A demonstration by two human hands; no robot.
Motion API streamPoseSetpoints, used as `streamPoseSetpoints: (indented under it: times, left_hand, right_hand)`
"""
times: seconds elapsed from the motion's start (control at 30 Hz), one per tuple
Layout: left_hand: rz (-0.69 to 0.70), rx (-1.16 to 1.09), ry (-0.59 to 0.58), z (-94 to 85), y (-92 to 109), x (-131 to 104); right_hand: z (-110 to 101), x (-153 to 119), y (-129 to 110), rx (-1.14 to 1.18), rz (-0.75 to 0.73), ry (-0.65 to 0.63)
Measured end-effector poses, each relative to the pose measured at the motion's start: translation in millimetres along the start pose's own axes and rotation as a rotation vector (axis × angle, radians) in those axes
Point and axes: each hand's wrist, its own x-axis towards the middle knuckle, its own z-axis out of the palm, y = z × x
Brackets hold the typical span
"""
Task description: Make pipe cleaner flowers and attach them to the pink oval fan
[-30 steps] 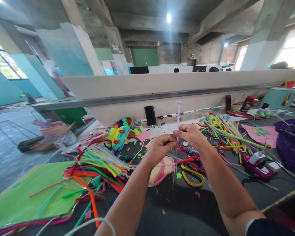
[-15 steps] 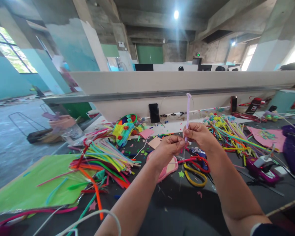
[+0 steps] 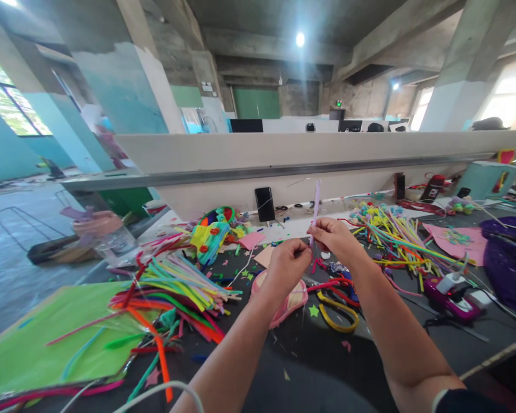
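Observation:
A lilac pipe cleaner [image 3: 317, 202] stands nearly upright above the dark tabletop, in front of the low white partition. My right hand [image 3: 336, 240] pinches it partway up between thumb and fingers. Lower down, my left hand [image 3: 287, 265] is closed around its bottom end, which the fingers mostly hide. A faint thin strand shows near the top of the stem. Beneath my hands lies a pink padded piece [image 3: 298, 295], partly covered by my left forearm. Just right of it are scissors with a yellow looped handle [image 3: 339, 326].
Bunches of coloured pipe cleaners lie at left [image 3: 184, 281] and right [image 3: 389, 229]. A green sheet [image 3: 81, 327] covers the left front. A phone [image 3: 264, 204] leans against the partition. A purple power strip [image 3: 449, 299] with plugs and a clear pitcher [image 3: 114, 244] flank the work area.
The view has shifted slightly, moving the scene left and a little down. My left fingers have curled more tightly at the pipe cleaner's lower end. My right hand still pinches it.

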Motion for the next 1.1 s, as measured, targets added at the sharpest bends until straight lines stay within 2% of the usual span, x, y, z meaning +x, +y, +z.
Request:
streamPoseSetpoints:
  times: [0.1,0.17,0.2,0.33,0.43,0.5,0.57,0.67,0.73,0.83,0.93,1.0,1.1]
  left_hand:
    - [0.096,0.266,0.091,3.8,-2.4,-1.9]
    - [0.115,0.307,0.119,4.6,-0.5,-3.0]
    - [0.096,0.255,0.093,4.2,1.2,-3.2]
    - [-0.15,-0.31,-0.145,-0.2,7.5,-2.1]
    - [-0.352,-0.747,-0.236,1.3,9.4,-2.9]
    - [-0.449,-0.944,-0.27,6.3,10.7,-5.2]
    - [-0.524,-1.051,-0.278,13.7,13.0,-8.6]
    - [-0.543,-1.096,-0.194,24.8,15.7,-13.4]
    - [-0.473,-1.016,-0.095,28.4,13.9,-13.9]
    - [-0.263,-0.61,0.107,23.5,3.9,-8.0]
    - [-0.049,-0.06,0.25,10.1,-10.1,1.5]
    - [0.079,0.245,0.327,1.8,-17.1,5.4]
    - [0.217,0.577,0.38,-3.0,-20.2,4.3]
  right_hand:
    - [5.3,1.0,0.3,-0.266,-0.006,0.193]
    - [4.9,1.5,1.6,-0.257,0.008,0.199]
    - [3.2,2.0,2.6,-0.18,0.016,0.161]
    - [-7.0,6.7,10.4,0.31,0.025,-0.085]
    - [-10.0,11.5,19.3,0.524,-0.01,-0.186]
    - [-8.8,13.4,25.1,0.591,-0.04,-0.233]
    - [-6.2,13.8,29.7,0.633,-0.081,-0.256]
    - [-1.0,13.0,33.2,0.701,-0.146,-0.254]
    - [3.6,12.9,33.3,0.729,-0.151,-0.253]
    - [12.2,13.7,30.6,0.677,-0.062,-0.199]
    - [22.9,13.1,25.4,0.598,0.016,0.002]
    - [30.7,10.1,20.8,0.556,-0.013,0.134]
    - [40.7,3.1,13.5,0.445,-0.089,0.219]
